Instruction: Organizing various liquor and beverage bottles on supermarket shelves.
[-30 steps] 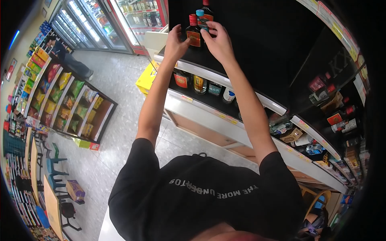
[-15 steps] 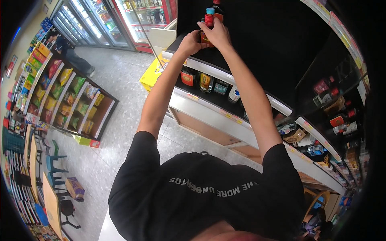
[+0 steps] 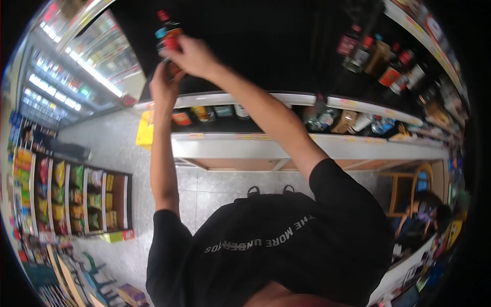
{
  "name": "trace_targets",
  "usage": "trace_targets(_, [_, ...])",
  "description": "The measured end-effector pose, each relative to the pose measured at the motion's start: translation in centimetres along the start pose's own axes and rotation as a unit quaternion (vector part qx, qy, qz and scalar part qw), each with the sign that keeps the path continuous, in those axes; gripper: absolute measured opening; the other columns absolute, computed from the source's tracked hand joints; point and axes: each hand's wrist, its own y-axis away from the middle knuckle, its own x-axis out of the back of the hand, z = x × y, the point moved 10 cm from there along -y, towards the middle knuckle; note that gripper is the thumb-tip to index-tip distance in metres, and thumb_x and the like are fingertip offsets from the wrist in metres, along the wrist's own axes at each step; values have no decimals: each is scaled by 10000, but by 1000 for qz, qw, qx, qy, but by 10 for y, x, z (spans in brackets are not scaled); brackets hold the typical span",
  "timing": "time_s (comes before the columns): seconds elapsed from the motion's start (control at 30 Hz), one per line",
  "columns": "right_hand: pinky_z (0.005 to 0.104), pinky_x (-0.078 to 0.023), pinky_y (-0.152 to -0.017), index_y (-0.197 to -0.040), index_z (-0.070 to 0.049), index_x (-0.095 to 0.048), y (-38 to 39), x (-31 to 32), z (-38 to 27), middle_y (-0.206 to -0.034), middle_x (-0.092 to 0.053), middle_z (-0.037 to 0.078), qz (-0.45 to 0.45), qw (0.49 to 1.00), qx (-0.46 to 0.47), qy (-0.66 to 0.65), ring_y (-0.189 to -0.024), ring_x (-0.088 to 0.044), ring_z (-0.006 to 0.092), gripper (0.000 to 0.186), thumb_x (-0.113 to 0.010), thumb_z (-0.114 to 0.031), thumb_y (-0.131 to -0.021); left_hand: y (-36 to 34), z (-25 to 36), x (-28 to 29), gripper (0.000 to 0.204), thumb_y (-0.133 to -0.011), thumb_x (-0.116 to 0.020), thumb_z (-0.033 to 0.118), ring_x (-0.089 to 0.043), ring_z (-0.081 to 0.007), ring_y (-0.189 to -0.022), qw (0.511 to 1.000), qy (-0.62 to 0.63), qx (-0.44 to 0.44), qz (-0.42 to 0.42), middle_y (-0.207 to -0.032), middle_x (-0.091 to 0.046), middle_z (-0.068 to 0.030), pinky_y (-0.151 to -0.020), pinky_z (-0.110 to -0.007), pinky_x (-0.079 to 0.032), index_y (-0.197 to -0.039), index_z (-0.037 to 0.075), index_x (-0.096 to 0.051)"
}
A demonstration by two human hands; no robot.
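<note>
On the black upper shelf, at its left end, stand a few bottles close together. My right hand is closed round the upper part of a dark bottle with a red cap. Below it, my left hand wraps the same bottle's lower body, which is mostly hidden by my fingers. Just behind is a blue-capped bottle. Farther back rises another dark bottle with a red cap. Slight blur hides whether the held bottle touches the shelf.
Under the upper shelf's white edge, a lower shelf holds several bottles. More bottles stand at the right. A yellow box sits by the shelf's left end. Left are a snack rack and glass-door fridges; one person is at lower right.
The whole view has turned, so the shelf now runs more level and my hands appear farther left. Both hands still grip the red-capped bottle at the shelf's left end.
</note>
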Motion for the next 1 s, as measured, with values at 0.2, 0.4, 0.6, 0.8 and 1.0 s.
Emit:
trace_targets(0.2, [434, -520, -853, -1200, 6, -619, 85, 79, -91, -1071, -653, 187, -83, 989, 113, 41, -1025, -652, 341, 592, -717, -483, -882, 82, 103, 0, 437, -869, -757, -2, -638, -192, -1063, 984, 143, 100, 38, -1211, -630, -94, -867, -343, -561, -1261, 1, -564])
trace_targets(0.4, [373, -564, -778, -1136, -21, -651, 172, 203, -110, -1000, -668, 115, -84, 993, 74, 37, -919, -674, 296, 477, -842, -291, -793, 166, 191, -66, 531, -765, -849, -28, -603, -140, -1001, 986, 133, 90, 39, -1168, -624, -67, -859, -265, -479, -1211, 16, -564])
trace_targets(0.6, [307, -531, -834, -1054, -20, -667, 234, 333, -73, -999, -692, 69, -49, 993, -98, 41, -926, -669, 178, 260, -782, -91, -832, 181, 303, -170, 505, -729, -906, 105, -689, -285, -960, 985, 165, -14, -55, -1085, -691, -173, -823, -358, -548, -1118, -5, -602])
trace_targets(0.8, [289, -491, -917, -1099, -6, -655, 248, 431, -33, -1052, -689, 31, 79, 986, -147, -3, -1014, -626, 115, 164, -668, -77, -952, 132, 363, -259, 450, -786, -841, 131, -661, -357, -932, 969, 222, -66, -86, -1056, -659, -171, -779, -420, -537, -1163, 21, -623])
trace_targets(1.0, [350, -557, -692, -1067, -19, -705, 210, 492, 27, -883, -746, 95, 194, 979, -33, 48, -771, -712, 152, 370, -745, -353, -914, 74, 370, -328, 441, -777, -843, 272, -668, -366, -863, 986, 109, -87, -95, -963, -664, -169, -746, -439, -537, -1086, 1, -685])
